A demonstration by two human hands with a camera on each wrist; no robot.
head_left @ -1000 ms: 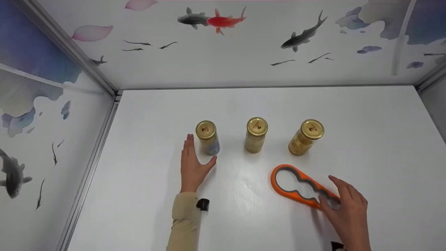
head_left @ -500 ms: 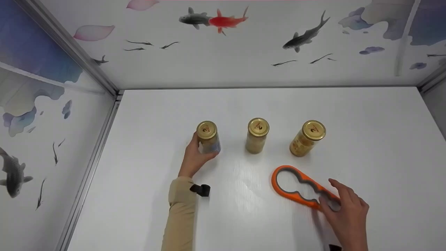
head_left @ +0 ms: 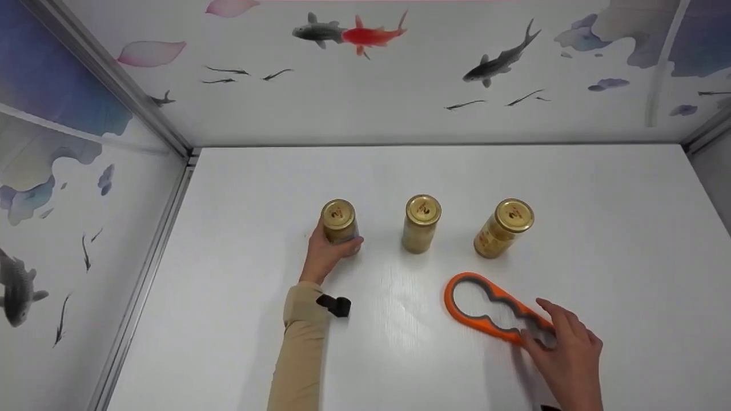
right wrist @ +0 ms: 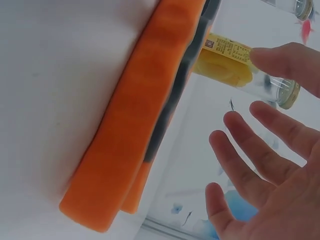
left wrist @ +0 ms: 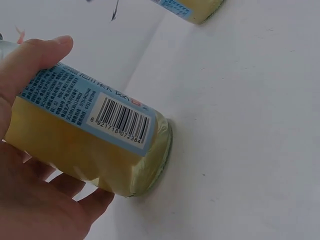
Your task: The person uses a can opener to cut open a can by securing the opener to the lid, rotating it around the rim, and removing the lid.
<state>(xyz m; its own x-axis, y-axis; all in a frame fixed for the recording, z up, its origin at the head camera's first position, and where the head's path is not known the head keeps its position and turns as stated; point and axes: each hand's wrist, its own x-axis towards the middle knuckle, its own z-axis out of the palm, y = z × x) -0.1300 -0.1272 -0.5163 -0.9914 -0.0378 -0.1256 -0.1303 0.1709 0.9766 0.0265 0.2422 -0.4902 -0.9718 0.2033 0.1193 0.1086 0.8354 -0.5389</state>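
Note:
My left hand (head_left: 326,254) grips the leftmost glass jar (head_left: 338,216), thumb on the near side and fingers round the far side. In the left wrist view this jar (left wrist: 75,135) has a blue label with a barcode and pale yellow contents; its base is at or very near the table. My right hand (head_left: 571,348) hovers, fingers spread, over the right end of an orange jar opener (head_left: 482,325) with grey scalloped inner edges. The right wrist view shows a gap between the fingers and the opener (right wrist: 135,110), which lies on the table.
A second gold-lidded jar (head_left: 418,235) stands in the middle, and a third jar (head_left: 494,236) with yellow contents stands to its right, behind the opener. The white table (head_left: 388,354) is bounded by a printed back wall (head_left: 371,97) and a left side wall (head_left: 137,188).
My left hand has moved from beside the leftmost jar to closing round it, thumb now across its near side. The right hand and the opener have hardly moved.

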